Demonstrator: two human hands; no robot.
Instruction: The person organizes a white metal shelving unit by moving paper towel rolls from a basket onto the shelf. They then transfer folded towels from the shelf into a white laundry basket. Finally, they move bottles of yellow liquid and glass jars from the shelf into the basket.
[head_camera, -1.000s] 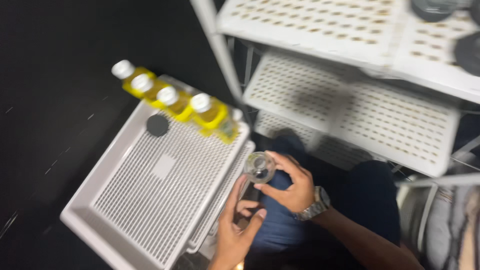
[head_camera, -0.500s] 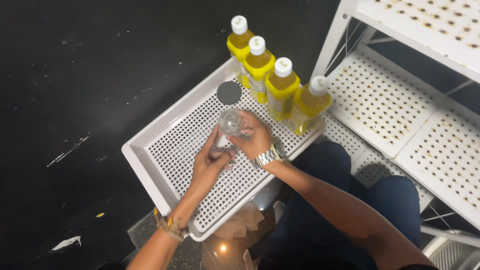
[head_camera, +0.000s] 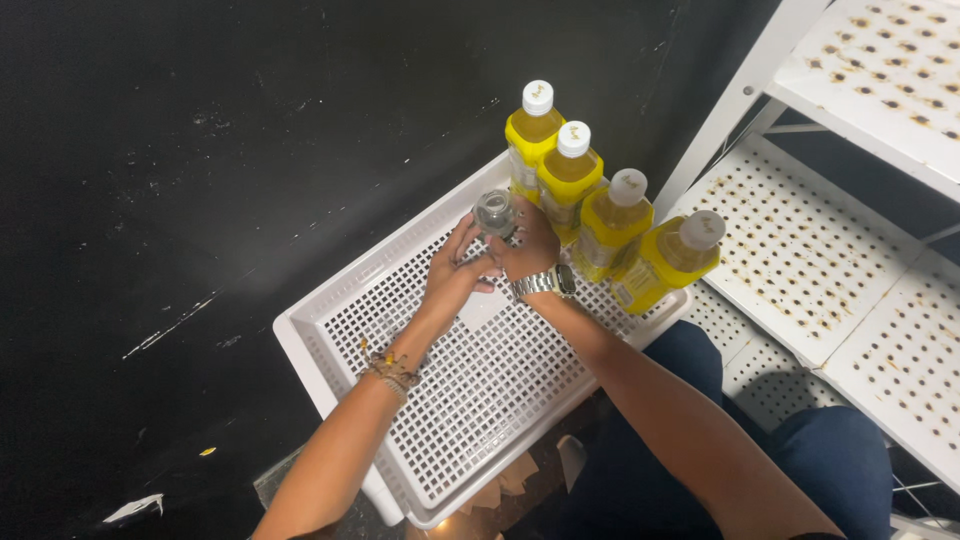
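Beside four yellow bottles (head_camera: 600, 215), both hands' grip (head_camera: 490, 262) pinching clear bottle (head_camera: 494, 212) over white tray (head_camera: 330, 310)

Both hands (head_camera: 490, 265) hide the clear bottle's (head_camera: 494, 212) body.

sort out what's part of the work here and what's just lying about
In the work:
- clear bottle, held by both hands
- left hand and right hand
- white perforated tray, over which the hands hold it
- four yellow bottles in a row along the tray's far edge

Lying about:
- white perforated shelving to the right
- dark floor with bits of debris
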